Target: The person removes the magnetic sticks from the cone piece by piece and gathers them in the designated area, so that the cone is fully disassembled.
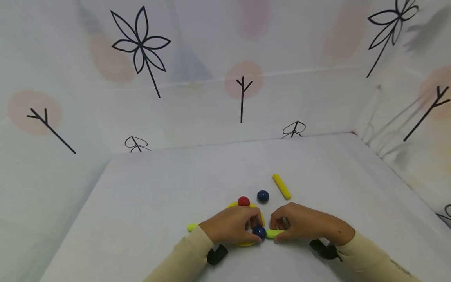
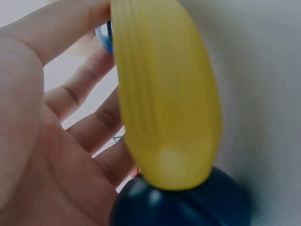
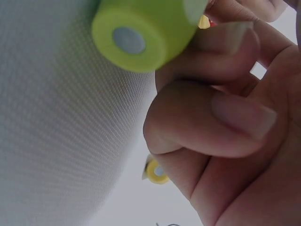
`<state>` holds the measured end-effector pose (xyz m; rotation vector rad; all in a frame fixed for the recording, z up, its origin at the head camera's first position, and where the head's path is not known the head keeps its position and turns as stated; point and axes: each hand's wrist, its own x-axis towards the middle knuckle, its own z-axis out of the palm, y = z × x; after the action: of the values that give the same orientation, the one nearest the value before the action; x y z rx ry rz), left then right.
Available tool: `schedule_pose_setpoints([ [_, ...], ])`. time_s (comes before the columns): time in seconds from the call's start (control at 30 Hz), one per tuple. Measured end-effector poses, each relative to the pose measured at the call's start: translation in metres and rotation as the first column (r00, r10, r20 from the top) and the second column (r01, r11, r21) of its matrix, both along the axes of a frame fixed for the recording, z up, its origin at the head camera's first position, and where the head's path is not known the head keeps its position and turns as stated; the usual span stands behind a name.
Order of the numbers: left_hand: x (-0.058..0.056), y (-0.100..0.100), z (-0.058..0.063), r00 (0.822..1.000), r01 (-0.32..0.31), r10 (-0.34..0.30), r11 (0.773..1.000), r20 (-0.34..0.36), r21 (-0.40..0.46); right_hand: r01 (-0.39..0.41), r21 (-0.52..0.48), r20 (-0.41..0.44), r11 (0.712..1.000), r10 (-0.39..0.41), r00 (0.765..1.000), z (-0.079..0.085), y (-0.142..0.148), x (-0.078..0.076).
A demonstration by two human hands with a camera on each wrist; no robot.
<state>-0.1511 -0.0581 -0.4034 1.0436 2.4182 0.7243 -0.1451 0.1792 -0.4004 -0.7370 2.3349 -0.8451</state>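
My left hand [image 1: 232, 225] pinches a blue ball [image 1: 259, 232] between thumb and fingers. A curved yellow stick [image 2: 169, 94] runs from that ball to another blue ball [image 2: 178, 205], close by the palm in the left wrist view. My right hand [image 1: 299, 223] pinches a short yellow-green stick [image 1: 273, 234], its left end right at the blue ball. The stick's other end shows a round metal disc [image 3: 128, 40] in the right wrist view. Beyond the left hand, a red ball [image 1: 243, 201] sits among curved yellow pieces [image 1: 262, 219], partly hidden by that hand.
A loose blue ball [image 1: 263, 196] lies just beyond the hands, and a straight yellow stick [image 1: 282, 187] is farther right. Left of the left wrist, a yellow-green stick end [image 1: 192, 227] pokes out. Printed white cloth walls [image 1: 197, 113] enclose the white table [image 1: 158, 188].
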Motion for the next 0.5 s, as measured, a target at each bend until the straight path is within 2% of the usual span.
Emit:
schedule_pose_setpoints([
  [0.17,0.0004,-0.0002,-0.0005,1.000,-0.007,0.007,1.000,0.018,0.007,-0.021,0.005,-0.012,1.000,0.021,1.000,-0.0002,0.0011,-0.0011],
  [0.5,0.0018,0.0024,0.0033,1.000,-0.014,0.014,1.000,0.007,-0.017,-0.042,0.022,-0.012,0.999,0.042,0.999,0.0040,0.0050,-0.0021],
])
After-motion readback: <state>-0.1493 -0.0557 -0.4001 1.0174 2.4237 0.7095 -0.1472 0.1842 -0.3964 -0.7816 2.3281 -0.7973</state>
